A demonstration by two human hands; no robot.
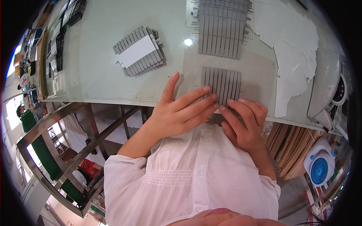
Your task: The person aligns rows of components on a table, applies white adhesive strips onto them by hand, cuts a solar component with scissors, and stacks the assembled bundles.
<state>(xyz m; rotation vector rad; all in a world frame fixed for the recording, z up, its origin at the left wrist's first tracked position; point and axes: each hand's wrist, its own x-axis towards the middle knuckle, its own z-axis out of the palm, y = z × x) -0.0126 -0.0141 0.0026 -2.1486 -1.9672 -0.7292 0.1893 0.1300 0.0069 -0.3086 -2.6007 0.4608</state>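
In the head view, I see the grey slatted panel lying on the pale tabletop, near its front edge, in front of the wearer. The left hand reaches across the panel's near left part; its fingers are stretched out, one standing well apart, the others close together with their tips at the slats. The right hand is at the near right corner, fingers bent, tips close to the left ones. Whether either hand pinches the panel I cannot tell, because the hands cover its near edge.

A thin rod pokes out at both sides of the panel. Just beyond lies a taller stack of slatted pieces, cut off at the top. To the left sits a slatted pile, partly hidden under a white strip. Flat white sheets spread to the right, beside a pale device that fades into the dark rim, too cropped to identify.
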